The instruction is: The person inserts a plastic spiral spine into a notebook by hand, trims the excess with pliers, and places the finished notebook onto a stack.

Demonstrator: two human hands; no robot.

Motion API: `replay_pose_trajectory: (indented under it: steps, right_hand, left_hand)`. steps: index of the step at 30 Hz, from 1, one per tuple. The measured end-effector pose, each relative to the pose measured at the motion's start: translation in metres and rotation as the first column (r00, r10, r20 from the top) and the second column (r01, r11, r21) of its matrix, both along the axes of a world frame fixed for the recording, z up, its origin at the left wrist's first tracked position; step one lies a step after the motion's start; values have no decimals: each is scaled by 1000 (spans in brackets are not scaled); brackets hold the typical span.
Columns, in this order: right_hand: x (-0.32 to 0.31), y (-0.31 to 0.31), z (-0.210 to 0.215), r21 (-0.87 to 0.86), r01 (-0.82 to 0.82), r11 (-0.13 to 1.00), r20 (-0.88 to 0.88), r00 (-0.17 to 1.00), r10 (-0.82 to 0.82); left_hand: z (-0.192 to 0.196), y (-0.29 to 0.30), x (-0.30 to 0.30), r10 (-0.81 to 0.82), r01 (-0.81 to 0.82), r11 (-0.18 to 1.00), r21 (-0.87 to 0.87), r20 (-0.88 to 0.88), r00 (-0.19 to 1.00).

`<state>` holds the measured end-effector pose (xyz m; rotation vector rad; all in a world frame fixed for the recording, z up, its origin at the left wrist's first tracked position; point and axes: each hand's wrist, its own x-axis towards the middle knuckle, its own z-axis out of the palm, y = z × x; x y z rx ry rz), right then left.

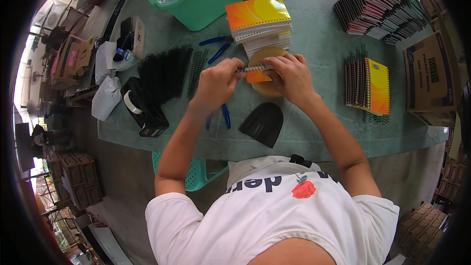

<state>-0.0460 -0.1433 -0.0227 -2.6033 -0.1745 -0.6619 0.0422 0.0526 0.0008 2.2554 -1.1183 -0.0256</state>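
Note:
Above the green table, a small orange notebook [255, 76] is between my two hands, a spiral coil [254, 68] running along its top edge. The fingers of my left hand [219, 80] pinch the coil's left end. My right hand [294, 77] grips the notebook at its right side, thumb in front; its fingers hide part of the cover. Directly below lies a round tan disc [265, 89], partly covered by the notebook and right hand. Just beyond is a stack of yellow-orange notebooks [259, 13] with punched edges. Blue-handled pliers [221, 52] rest beside that stack.
Black spiral coils [166, 71] and a black tape dispenser [142, 108] are on the left. Another blue-handled tool [225, 116] and a black dome-shaped piece [263, 123] lie nearer me. Bound notebooks [377, 87] and a cardboard box [431, 81] stand right; a green bin [206, 5] is behind.

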Motion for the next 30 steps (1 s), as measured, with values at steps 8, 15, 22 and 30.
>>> replay_pose_trajectory:
  steps: [8,15,22,30]
  right_hand:
    - [1,-1,0,-28,2,1000,2,1000,-2]
    - [2,2,3,-60,29,998,-27,999,-31]
    - [6,10,3,98,56,994,57,996,-62]
    - [4,15,9,200,68,978,-36,997,-62]
  left_hand:
    - [-8,-2,10,40,-60,994,-93,-205,978]
    - [3,2,20,22,6,998,58,-475,880]
    - [-5,-16,-16,75,26,960,-280,344,936]
    - [-77,-6,-84,-125,145,981,128,-149,981]
